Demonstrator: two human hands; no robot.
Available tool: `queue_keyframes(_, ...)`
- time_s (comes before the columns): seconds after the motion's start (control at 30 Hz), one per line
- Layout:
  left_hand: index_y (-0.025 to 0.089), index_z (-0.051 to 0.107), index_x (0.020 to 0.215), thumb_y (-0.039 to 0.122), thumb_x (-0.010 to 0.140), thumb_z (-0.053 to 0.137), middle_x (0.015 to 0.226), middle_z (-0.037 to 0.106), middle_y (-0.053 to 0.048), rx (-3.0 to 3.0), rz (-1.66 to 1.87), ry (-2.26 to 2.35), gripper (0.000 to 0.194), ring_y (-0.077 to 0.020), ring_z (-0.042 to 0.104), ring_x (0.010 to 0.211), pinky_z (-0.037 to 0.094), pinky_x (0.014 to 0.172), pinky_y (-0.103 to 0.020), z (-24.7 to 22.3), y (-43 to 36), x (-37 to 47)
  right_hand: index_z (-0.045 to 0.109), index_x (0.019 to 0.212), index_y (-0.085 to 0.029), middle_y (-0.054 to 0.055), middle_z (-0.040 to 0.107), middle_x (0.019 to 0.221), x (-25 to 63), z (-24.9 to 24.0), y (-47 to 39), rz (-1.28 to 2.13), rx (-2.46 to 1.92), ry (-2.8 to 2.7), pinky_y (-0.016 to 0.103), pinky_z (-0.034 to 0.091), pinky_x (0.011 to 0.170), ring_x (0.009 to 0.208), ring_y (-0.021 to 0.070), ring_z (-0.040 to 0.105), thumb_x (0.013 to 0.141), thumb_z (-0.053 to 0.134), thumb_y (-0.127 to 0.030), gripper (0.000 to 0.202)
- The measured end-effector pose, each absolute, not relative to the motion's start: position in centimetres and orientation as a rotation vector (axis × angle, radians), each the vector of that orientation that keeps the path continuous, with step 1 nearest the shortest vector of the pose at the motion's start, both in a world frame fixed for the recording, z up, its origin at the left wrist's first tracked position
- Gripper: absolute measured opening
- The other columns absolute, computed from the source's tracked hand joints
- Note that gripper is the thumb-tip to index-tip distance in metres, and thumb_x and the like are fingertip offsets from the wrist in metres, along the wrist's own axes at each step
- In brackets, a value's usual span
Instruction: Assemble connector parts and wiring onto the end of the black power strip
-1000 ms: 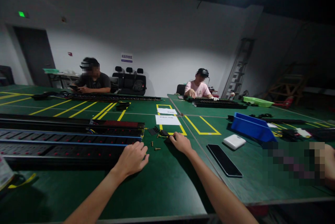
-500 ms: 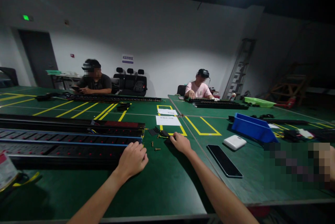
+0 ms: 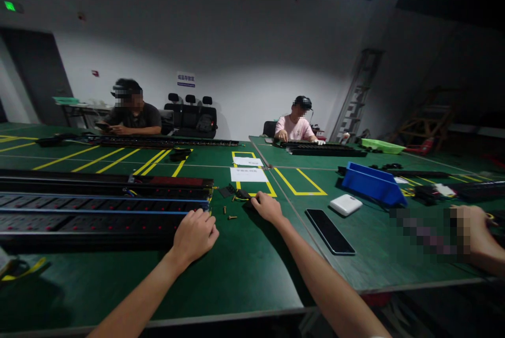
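My left hand (image 3: 195, 235) rests against the right end of a long black strip (image 3: 98, 224) with evenly spaced red marks, which looks like a power strip. Its fingers are curled, and whatever they grip is hidden. A second such strip (image 3: 98, 203) with blue edges lies just behind. My right hand (image 3: 267, 207) is closed low over the green table, next to small black parts (image 3: 228, 190). What lies between its fingertips is too small to make out. Two brass-coloured screws (image 3: 232, 217) lie loose on the table between my hands.
A phone (image 3: 330, 231), a white box-shaped device (image 3: 345, 205) and a blue bin (image 3: 373, 184) stand to the right. A co-worker's hand (image 3: 479, 235) is at the right edge. Two people sit across the table (image 3: 244, 280). White paper labels (image 3: 248, 175) lie ahead.
The view has turned slightly, shifting the scene left and up. My hands keep about the same places on the table. More of the co-worker's hand at the right now shows.
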State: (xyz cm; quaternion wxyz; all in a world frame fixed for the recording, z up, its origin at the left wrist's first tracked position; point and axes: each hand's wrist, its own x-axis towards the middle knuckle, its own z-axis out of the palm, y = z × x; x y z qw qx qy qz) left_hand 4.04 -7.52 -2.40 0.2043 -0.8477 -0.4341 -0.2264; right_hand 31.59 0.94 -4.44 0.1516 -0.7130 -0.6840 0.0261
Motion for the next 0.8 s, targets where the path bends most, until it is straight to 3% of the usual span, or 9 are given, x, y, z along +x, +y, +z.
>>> queue_keyframes(0.8,0.018,0.066,0.075,0.021,0.089,0.052,0.080,0.064,-0.008,-2.343,-0.599,-1.238,0.020,-0.0241,0.055,0.084,0.038,0.074,-0.039,-2.60,-7.63,4.24,0.063,0.102,-0.021,0.008,0.069,0.107,31.69,-4.62,0.86,0.096,-2.040,-1.956,0.028,0.041,0.071,0.096,0.0231,0.066,0.099,0.041,-0.046,0.034)
